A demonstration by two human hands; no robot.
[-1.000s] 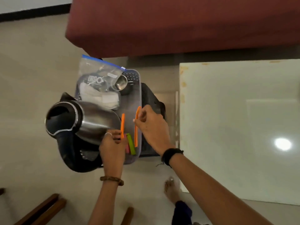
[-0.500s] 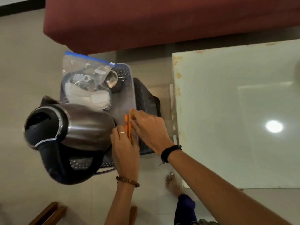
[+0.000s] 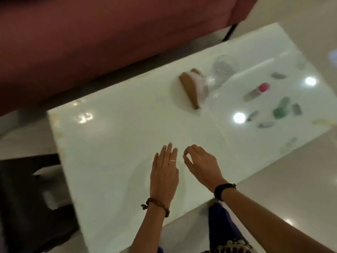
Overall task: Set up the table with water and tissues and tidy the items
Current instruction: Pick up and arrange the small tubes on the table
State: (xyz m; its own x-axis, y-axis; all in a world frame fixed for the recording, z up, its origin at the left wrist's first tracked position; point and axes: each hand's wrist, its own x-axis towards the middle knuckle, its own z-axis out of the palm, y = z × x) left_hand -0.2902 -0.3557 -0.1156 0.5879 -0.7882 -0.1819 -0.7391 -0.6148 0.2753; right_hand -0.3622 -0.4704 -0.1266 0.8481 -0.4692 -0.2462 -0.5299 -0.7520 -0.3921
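White and glossy, the table fills the view, its long axis running from lower left to upper right, with ceiling lights mirrored in it. On its far part a brown tissue holder with white tissue lies slanted, long axis from upper left to lower right; a clear glass is just beside it, blurred. Further right small items are scattered, a pink-capped tube and a green bottle among them. A dark red sofa stands behind, pale floor around, a black stool at left. Both hands hover over the near edge: the left hand flat, fingers spread, empty; the right hand loosely curled, grasping nothing. Half a second ago both pinched orange clips at a tray beside a kettle; those are now out of sight.
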